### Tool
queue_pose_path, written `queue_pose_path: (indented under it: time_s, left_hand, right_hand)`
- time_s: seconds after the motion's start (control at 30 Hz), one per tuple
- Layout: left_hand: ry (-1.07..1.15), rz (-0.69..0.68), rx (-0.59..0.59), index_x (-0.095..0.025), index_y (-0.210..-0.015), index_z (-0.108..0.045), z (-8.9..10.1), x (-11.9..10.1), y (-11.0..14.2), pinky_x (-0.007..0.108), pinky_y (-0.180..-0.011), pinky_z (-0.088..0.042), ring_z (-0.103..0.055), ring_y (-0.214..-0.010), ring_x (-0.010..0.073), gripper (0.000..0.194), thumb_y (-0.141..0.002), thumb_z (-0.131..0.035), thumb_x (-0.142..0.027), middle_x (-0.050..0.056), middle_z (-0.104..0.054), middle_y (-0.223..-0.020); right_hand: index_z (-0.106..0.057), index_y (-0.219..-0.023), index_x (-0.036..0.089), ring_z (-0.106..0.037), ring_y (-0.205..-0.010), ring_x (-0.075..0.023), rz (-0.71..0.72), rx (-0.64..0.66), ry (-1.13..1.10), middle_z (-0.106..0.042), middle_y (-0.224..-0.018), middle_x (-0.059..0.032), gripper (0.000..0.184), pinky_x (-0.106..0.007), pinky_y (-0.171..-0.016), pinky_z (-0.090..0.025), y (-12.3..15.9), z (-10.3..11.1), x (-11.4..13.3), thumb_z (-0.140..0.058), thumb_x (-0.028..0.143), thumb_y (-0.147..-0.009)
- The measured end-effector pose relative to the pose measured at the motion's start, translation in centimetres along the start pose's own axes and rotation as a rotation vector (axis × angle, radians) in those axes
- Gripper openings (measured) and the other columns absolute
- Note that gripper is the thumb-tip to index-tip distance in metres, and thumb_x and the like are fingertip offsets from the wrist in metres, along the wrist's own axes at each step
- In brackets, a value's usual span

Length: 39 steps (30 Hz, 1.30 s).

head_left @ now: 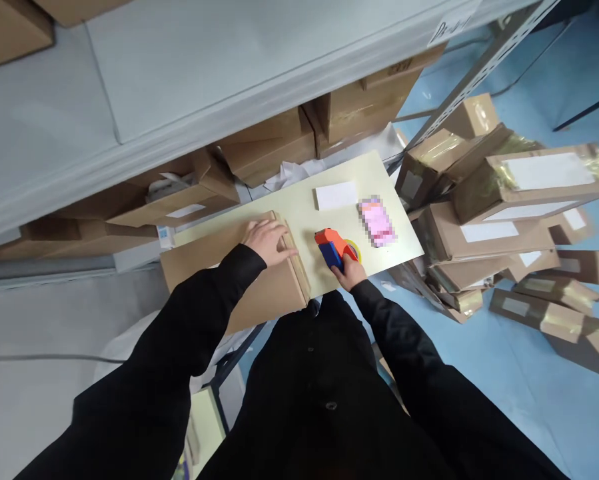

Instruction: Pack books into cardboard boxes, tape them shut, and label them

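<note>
My left hand [269,241] lies on top of a brown cardboard box [249,287], near its right end, with the fingers stretched out and the thumb at the end flap. My right hand [352,272] is wrapped round a red and blue tape dispenser [332,248], just to the right of the box. A roll of tape with a yellow rim [353,249] shows beside the dispenser. The box rests on a pale narrow table [299,185]. A white slip [336,196] and a pink, pixelated flat object [377,221] lie farther right on the tabletop.
Grey shelving [219,60] runs along the far side, with open cartons [266,143] under its upper shelf. A perforated metal post [479,73] stands at the right. Several taped boxes [539,193] are piled on the blue floor [539,407].
</note>
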<state>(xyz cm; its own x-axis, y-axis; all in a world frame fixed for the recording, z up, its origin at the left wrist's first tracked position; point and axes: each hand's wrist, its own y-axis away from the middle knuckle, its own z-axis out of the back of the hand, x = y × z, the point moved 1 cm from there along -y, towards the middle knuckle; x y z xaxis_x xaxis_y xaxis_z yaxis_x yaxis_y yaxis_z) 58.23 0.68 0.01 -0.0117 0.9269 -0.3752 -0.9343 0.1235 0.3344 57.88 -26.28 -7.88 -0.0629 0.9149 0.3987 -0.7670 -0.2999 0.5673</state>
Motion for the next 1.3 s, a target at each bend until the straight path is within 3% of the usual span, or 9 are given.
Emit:
queue_pose_path:
  time_s: [0.17,0.3,0.43,0.57,0.67,0.8,0.93,1.17,1.3]
  left_hand:
    - [0.407,0.062,0.178,-0.017,-0.117,-0.059,1.0,-2.7,-4.6,0.038,-0.089,-0.047,-0.063,-0.099,0.0237,0.058,-0.072,-0.060,-0.054,0.009,-0.069,-0.108]
    - [0.831,0.050,0.510,-0.012,-0.124,-0.054,-0.4,-4.1,-7.6,0.032,-0.088,-0.049,-0.061,-0.108,0.0217,0.066,-0.070,-0.062,-0.050,0.014,-0.066,-0.116]
    - [0.848,0.248,0.596,-0.020,-0.137,-0.039,-1.3,-3.4,-9.6,0.033,-0.080,-0.051,-0.059,-0.112,0.0220,0.071,-0.074,-0.061,-0.045,0.015,-0.055,-0.132]
    - [0.786,0.179,0.747,-0.020,-0.117,-0.058,-1.8,-2.8,-10.7,0.031,-0.076,-0.050,-0.066,-0.097,0.0201,0.047,-0.075,-0.059,-0.042,0.010,-0.068,-0.113]
    - [0.730,0.115,0.760,-0.017,-0.090,-0.066,-2.0,-3.0,-11.1,0.028,-0.068,-0.048,-0.068,-0.084,0.0182,0.026,-0.073,-0.061,-0.037,0.005,-0.072,-0.088]
    - [0.705,0.137,0.671,-0.015,-0.074,-0.059,-1.7,-3.8,-11.5,0.026,-0.065,-0.047,-0.066,-0.069,0.0139,0.014,-0.077,-0.057,-0.029,0.002,-0.069,-0.072]
    - [0.736,0.151,0.660,-0.015,-0.073,-0.056,-1.4,-4.3,-12.1,0.026,-0.063,-0.047,-0.063,-0.061,0.0114,0.015,-0.079,-0.060,-0.028,0.002,-0.066,-0.067]
    - [0.881,0.191,0.846,-0.015,-0.086,-0.064,-0.8,-4.7,-11.5,0.030,-0.068,-0.050,-0.066,-0.070,0.0145,0.028,-0.078,-0.062,-0.042,0.007,-0.071,-0.082]
    - [0.843,0.144,0.840,-0.016,-0.089,-0.066,-0.6,-4.5,-10.6,0.031,-0.073,-0.051,-0.067,-0.076,0.0152,0.028,-0.069,-0.072,-0.034,0.005,-0.071,-0.085]
  right_hand:
    - [-0.058,-0.097,0.017,-0.051,-0.060,-0.0154,0.310,0.085,-0.514,-0.058,-0.069,0.0010,0.032,-0.027,-0.059,-0.043,0.8,4.0,-2.7,-0.055,0.035,-0.071]
    - [-0.060,-0.095,0.016,-0.045,-0.055,-0.0110,0.373,0.123,-0.691,-0.056,-0.065,0.0034,0.033,-0.024,-0.055,-0.039,0.3,5.3,-2.6,-0.056,0.028,-0.065]
    - [-0.060,-0.086,0.016,-0.043,-0.055,-0.0099,0.404,0.149,-0.748,-0.052,-0.063,0.0039,0.026,-0.022,-0.054,-0.038,-0.1,5.2,-2.2,-0.055,0.024,-0.063]
    - [-0.059,-0.080,0.016,-0.042,-0.054,-0.0092,0.412,0.187,-0.785,-0.050,-0.063,0.0041,0.020,-0.022,-0.053,-0.036,-0.1,4.7,-2.1,-0.055,0.022,-0.061]
    - [-0.057,-0.077,0.016,-0.041,-0.054,-0.0086,0.413,0.187,-0.823,-0.048,-0.063,0.0041,0.018,-0.021,-0.052,-0.035,-0.1,4.4,-2.0,-0.055,0.022,-0.061]
    - [-0.058,-0.083,0.016,-0.041,-0.053,-0.0087,0.393,0.131,-0.884,-0.048,-0.061,0.0046,0.023,-0.020,-0.051,-0.035,0.1,3.9,-1.9,-0.054,0.025,-0.062]
    - [-0.058,-0.085,0.016,-0.041,-0.052,-0.0085,0.386,0.087,-0.903,-0.047,-0.062,0.0053,0.026,-0.020,-0.051,-0.035,0.5,3.4,-2.1,-0.055,0.025,-0.061]
    - [-0.057,-0.083,0.016,-0.039,-0.051,-0.0077,0.398,0.047,-0.912,-0.045,-0.061,0.0061,0.022,-0.020,-0.049,-0.034,1.9,2.0,-2.4,-0.056,0.023,-0.062]
    - [-0.056,-0.081,0.016,-0.037,-0.049,-0.0071,0.415,0.030,-0.925,-0.044,-0.058,0.0068,0.021,-0.020,-0.048,-0.032,2.4,1.8,-1.9,-0.055,0.022,-0.061]
